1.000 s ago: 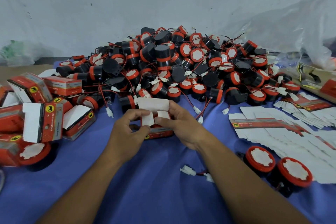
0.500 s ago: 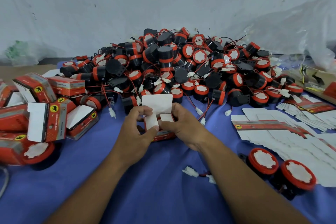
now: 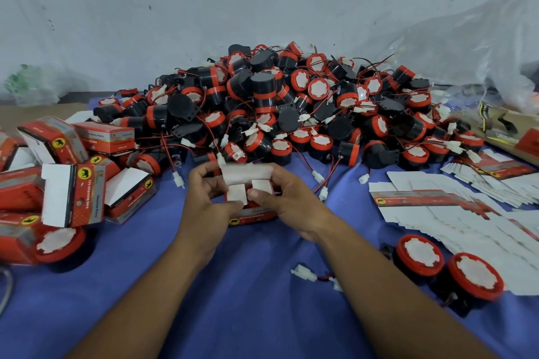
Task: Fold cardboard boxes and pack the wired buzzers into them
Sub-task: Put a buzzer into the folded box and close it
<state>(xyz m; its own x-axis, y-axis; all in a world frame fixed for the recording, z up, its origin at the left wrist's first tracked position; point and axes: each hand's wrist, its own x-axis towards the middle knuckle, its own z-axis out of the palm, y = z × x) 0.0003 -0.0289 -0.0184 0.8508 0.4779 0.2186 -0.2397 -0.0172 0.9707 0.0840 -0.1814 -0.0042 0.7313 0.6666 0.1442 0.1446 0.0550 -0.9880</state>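
Since half a second ago the tall top flap [image 3: 248, 172] has tipped down over the two side flaps [image 3: 234, 197]. My left hand [image 3: 210, 198] and right hand [image 3: 288, 201] both grip the red box [image 3: 250, 214], held low over the blue cloth [image 3: 262, 315] just in front of the buzzer pile [image 3: 291, 111]. I judge this end nearly closed, with only the tuck left.
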